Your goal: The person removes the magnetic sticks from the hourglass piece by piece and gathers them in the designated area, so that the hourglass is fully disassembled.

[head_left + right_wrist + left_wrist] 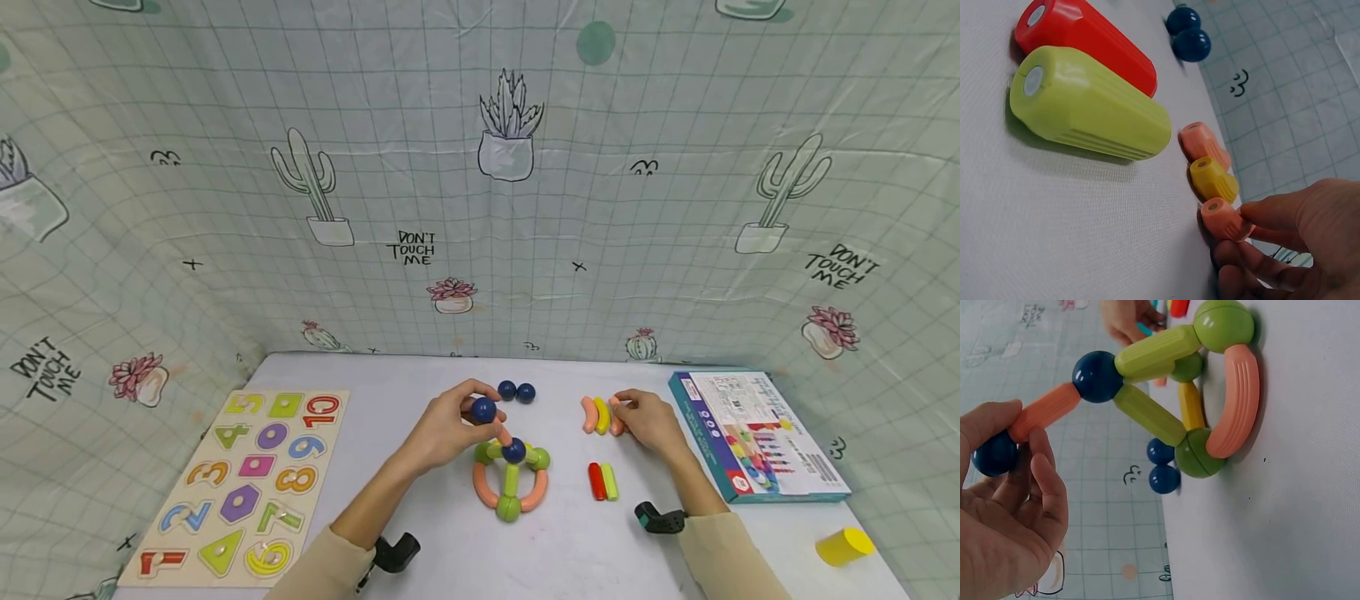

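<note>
White table, frame centre: my left hand (450,429) pinches a blue ball (483,409) onto the partly built magnetic frame (511,479); my right hand (648,423) grips a curved orange rod (1225,219); several pieces unused.

A white table (570,550) carries a number puzzle board (240,483) at the left and a flat box (757,433) at the right. Between them lie a rod-and-ball structure (510,483), two loose blue balls (516,391), curved sticks (600,414), a red and green stick pair (603,481), and a yellow cylinder (844,546).
</note>
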Demonstrator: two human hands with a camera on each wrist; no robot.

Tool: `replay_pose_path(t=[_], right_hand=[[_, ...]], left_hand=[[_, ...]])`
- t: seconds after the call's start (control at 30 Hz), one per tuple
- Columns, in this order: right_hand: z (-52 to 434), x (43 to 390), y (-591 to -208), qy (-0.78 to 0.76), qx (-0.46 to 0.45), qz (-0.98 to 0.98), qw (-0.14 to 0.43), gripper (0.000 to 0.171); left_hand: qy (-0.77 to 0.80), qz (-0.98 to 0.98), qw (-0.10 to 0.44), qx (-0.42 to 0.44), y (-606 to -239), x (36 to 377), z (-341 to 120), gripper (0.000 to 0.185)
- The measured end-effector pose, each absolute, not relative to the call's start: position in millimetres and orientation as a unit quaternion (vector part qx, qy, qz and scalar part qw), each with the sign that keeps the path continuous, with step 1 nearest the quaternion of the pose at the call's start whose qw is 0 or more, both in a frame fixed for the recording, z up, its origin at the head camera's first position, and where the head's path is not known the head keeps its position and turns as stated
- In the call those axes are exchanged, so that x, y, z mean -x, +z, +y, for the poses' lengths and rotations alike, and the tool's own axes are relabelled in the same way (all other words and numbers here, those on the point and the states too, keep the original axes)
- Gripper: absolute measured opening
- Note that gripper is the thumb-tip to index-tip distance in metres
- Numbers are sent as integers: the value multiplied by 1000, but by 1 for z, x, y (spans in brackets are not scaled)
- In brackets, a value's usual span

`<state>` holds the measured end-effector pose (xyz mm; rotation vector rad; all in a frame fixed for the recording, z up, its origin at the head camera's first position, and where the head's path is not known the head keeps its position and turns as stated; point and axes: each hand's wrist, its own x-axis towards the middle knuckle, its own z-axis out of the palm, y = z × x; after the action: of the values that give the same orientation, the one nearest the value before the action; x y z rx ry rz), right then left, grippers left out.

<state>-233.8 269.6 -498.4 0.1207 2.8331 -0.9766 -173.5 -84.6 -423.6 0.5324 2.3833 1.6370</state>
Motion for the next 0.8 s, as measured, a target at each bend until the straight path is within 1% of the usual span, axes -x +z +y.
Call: replay_pose_path(t=[0.23, 0.47, 0.8], right_hand=[[267, 233, -496, -326, -36, 942, 68, 40], [267, 231, -499, -342, -42, 935, 78, 41], [268, 231, -501, -347, -46, 934, 77, 42]], left_hand=[[560, 802, 98, -181, -423, 172, -84, 35], [549, 810, 93, -185, -424, 172, -81, 35], [533, 821, 85, -187, -421, 171, -81, 34]])
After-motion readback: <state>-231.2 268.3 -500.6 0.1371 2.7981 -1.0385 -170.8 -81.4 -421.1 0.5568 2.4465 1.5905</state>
